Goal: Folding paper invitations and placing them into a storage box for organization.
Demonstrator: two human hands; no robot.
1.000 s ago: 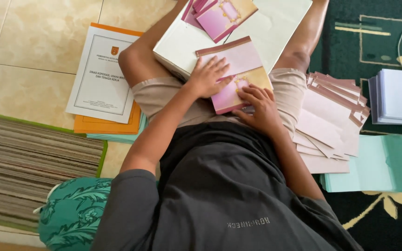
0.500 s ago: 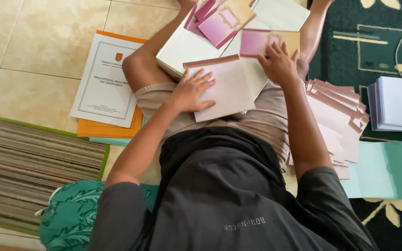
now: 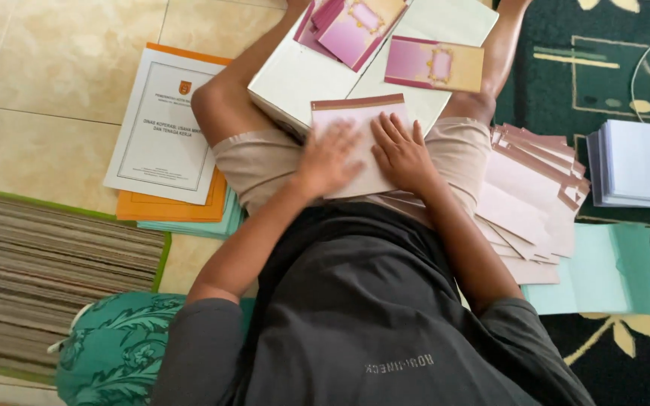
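- While you are sitting on the floor, a striped mat (image 3: 47, 256) with a green edge is lying at the far left, and a teal patterned cushion (image 3: 118, 349) is resting just below it by your arm.
- Next along, a white printed document (image 3: 163, 124) is lying on an orange folder (image 3: 171, 207), which is sitting on teal sheets (image 3: 220, 225) beside your knee.
- Your left hand (image 3: 329, 158) is pressing flat on the pale pink envelope (image 3: 362, 124) lying across your lap, with the fingers spread apart and gripping nothing.
- Your right hand (image 3: 404, 154) is lying flat on the same envelope just beside the left, with its fingers slightly fanned and also clamped on nothing.
- Above the envelope, a white box (image 3: 302, 75) is resting against your legs, and it is carrying pink cards with gold frames (image 3: 355, 26) and one pink-and-cream card (image 3: 434, 64) lying apart from them.
- To the right of your thigh, a fanned heap of pink envelopes (image 3: 528, 195) is spreading over a teal sheet (image 3: 603, 274).
- At the far right, a stack of white paper (image 3: 637, 165) is sitting on the dark green carpet (image 3: 566, 90), well apart from your hands.
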